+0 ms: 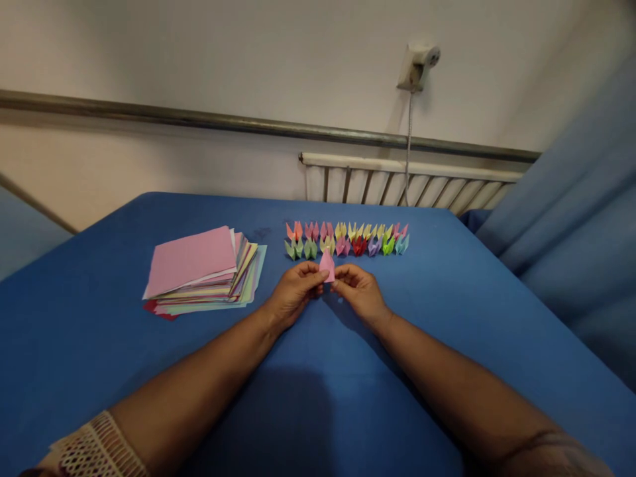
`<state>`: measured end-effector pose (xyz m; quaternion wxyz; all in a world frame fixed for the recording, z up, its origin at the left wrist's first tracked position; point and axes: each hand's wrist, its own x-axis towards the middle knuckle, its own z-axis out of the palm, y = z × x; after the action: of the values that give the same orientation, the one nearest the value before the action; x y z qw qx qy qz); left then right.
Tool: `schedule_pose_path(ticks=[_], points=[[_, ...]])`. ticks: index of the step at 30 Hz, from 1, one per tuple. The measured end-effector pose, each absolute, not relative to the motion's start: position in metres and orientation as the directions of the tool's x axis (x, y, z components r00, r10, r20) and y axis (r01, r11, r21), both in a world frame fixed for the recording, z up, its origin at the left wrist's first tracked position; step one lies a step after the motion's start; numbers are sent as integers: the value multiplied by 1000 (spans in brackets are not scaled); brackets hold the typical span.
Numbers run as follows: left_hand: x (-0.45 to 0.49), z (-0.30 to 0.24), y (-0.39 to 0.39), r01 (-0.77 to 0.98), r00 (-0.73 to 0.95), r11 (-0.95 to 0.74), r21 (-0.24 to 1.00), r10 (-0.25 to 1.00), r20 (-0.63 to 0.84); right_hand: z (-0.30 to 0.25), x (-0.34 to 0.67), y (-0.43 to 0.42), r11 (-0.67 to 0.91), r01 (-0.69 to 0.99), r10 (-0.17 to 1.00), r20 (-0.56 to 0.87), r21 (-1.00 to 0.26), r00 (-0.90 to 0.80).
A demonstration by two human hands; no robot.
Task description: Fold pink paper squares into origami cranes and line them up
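Note:
A small pink piece of folded paper (326,264), pointed at the top, is held upright between my two hands above the blue surface. My left hand (297,290) pinches its lower left side between thumb and fingers. From the other side, my right hand (362,291) has thumb and fingertips closed at its lower right edge. Just beyond the hands stand two rows of folded paper cranes (358,246) in several colours. The pink paper overlaps part of the front row from this view.
To the left lies a thick, uneven stack of coloured paper sheets (193,262), pink on top. Behind the blue-covered table (427,397) are a radiator (368,173), a metal rail (223,122) and a wall socket with a cord (413,69). A blue curtain (576,212) hangs at the right.

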<state>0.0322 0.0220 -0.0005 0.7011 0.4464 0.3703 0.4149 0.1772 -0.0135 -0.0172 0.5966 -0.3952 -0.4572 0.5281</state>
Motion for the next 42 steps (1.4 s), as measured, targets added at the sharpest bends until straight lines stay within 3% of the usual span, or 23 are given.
schedule_pose_path(ticks=[4,7,11,16,32,42], points=[[36,-1,20,-14,190,-61,998,980,62,-24,179,-12,11,-329,999,21,-944,-25],[39,1,14,79,213,-175,981,965,155,-26,182,-10,-48,-439,999,-39,-897,-30],[41,7,6,-49,288,-110,993,950,120,-22,189,-8,-174,-637,983,-95,-751,-157],[42,7,4,-161,319,9,987,947,43,-19,194,-8,-235,-692,966,-83,-683,-246],[45,6,3,-204,299,66,977,954,-2,-23,194,-9,-224,-645,958,-41,-730,-285],[44,3,7,-130,272,31,991,962,6,-21,185,-12,-52,-512,992,15,-858,-126]])
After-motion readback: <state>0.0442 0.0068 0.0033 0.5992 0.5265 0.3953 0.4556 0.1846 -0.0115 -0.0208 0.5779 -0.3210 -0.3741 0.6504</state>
